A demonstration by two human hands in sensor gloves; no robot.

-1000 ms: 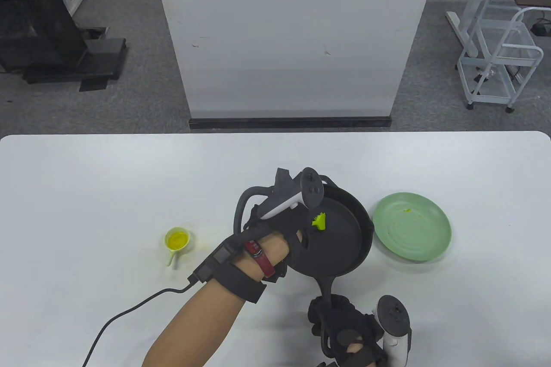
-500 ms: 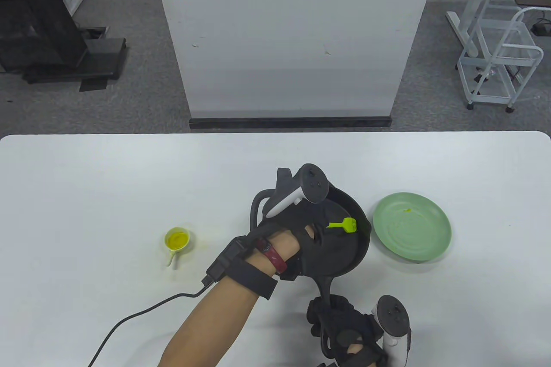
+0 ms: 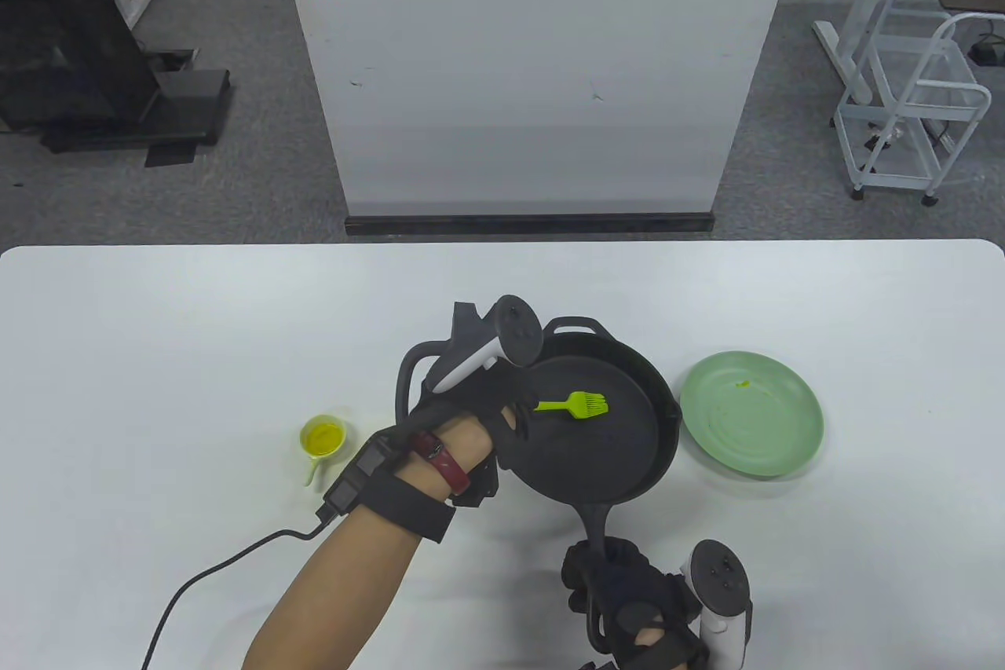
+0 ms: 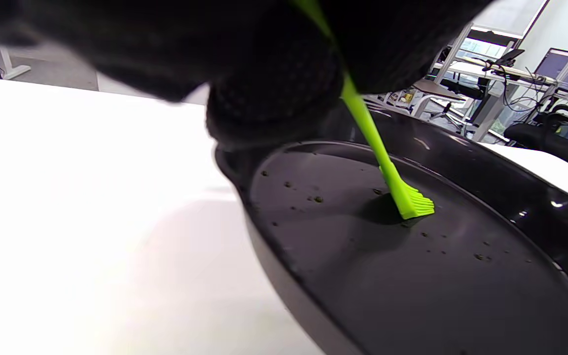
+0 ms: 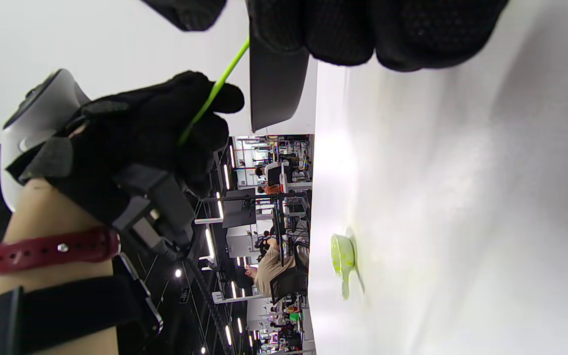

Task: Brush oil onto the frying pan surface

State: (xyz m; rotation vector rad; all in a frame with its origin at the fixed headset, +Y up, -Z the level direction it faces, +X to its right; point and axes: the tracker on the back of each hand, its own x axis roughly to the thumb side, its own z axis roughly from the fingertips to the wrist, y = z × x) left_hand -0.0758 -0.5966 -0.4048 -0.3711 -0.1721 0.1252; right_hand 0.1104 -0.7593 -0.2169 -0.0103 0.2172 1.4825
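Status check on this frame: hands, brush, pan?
Left hand holds brush, bristles on pan floor. Right hand grips pan handle. Nothing blocking.

You get bright, even overhead light; the white tabletop [image 4: 67, 207] blows out to glare in both wrist views, and the near gloved fingers [image 4: 269, 74] blur.

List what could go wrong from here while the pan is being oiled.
1. The black cast-iron frying pan looks tilted, steadied only by the right hand on its handle; a slip may drop it onto the nearby green plate.
2. The left hand grips the green silicone brush far back; hard pressing could flick oil out.
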